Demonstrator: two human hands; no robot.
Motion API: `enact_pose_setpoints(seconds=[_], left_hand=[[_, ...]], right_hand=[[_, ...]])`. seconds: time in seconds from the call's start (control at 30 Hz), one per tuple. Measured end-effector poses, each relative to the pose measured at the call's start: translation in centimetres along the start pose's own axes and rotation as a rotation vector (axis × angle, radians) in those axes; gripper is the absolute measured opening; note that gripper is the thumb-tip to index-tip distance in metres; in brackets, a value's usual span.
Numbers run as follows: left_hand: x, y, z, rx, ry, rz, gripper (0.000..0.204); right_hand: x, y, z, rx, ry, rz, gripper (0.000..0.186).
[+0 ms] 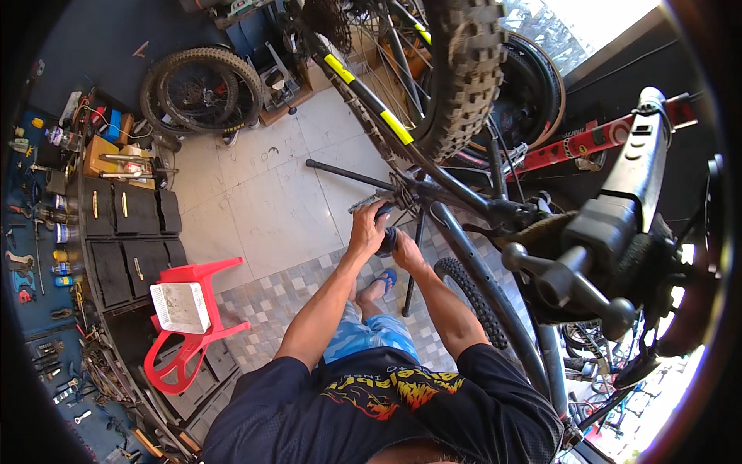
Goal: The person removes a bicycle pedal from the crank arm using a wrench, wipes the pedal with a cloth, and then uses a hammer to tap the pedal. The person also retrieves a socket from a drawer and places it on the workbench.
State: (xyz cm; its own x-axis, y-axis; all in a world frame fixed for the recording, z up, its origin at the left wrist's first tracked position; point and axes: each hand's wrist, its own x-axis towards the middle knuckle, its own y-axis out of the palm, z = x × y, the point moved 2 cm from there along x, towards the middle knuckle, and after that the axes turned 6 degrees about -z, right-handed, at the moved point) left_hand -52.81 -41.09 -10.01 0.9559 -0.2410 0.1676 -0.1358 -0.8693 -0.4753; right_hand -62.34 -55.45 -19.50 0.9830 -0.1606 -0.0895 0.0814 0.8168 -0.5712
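Note:
My left hand [366, 230] is closed around a dark, rounded object [387, 244], close beside the bike's crank area. Fingers curled, my right hand [407, 252] grips the same object from the other side. What kind of thing it is, I cannot make out. Just beyond my left fingers sits a flat grey pedal [366, 203]. The dark bicycle frame [456, 236] hangs clamped in front of me and to my right, with yellow patches on one tube and a knobby tire [468, 77] at the top.
At right a repair-stand clamp [599, 247] with a large handle looms close. A red plastic chair [202, 271] bearing a white basket [180, 307] stands at left, near black drawers [116, 271]. Loose wheels [202, 89] lean at the back; tools hang on the left wall.

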Motion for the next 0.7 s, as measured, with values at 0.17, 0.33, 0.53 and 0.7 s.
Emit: enact_pose_setpoints(seconds=[0.17, 0.33, 0.53, 0.7], left_hand=[[-0.1, 0.2, -0.3, 0.025, -0.007, 0.0, 0.035], [-0.5, 0.0, -0.9, 0.05, -0.012, -0.039, 0.036], [-0.4, 0.2, -1.4, 0.081, 0.047, -0.064, 0.037], [-0.3, -0.1, -1.4, 0.113, 0.06, -0.018, 0.036]], right_hand=[[1.7, 0.8, 0.2, -0.01, 0.053, -0.013, 0.037], [2.1, 1.0, 0.4, -0.093, 0.104, 0.032, 0.043], [2.2, 0.9, 1.3, -0.011, 0.01, -0.098, 0.024], [1.3, 0.1, 2.2, -0.206, 0.042, -0.002, 0.025]])
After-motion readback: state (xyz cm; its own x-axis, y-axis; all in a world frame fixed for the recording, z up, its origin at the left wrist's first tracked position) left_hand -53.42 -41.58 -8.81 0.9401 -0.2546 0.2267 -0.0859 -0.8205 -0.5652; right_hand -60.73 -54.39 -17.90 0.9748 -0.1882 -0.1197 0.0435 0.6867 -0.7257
